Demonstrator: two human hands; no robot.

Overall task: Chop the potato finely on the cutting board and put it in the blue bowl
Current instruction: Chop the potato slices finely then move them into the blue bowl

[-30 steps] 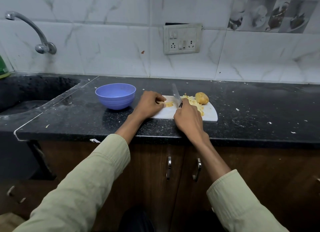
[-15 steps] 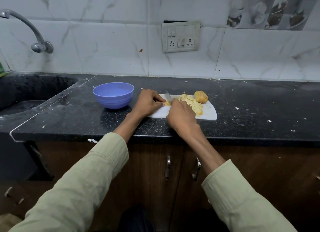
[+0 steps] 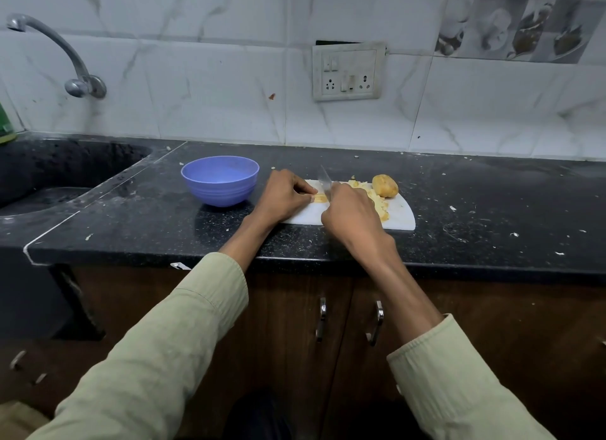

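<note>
Right hand (image 3: 352, 214) grip clamped on knife (image 3: 325, 180), left hand (image 3: 283, 196) pinching potato piece (image 3: 319, 198) on cutting board (image 3: 398, 218) beside blue bowl (image 3: 219, 185) — curl left fingertips back, short even cuts, blade vertical.

Right hand (image 3: 352, 214) grips knife (image 3: 325, 183); left hand (image 3: 283, 196) pins potato piece (image 3: 319, 198).
</note>
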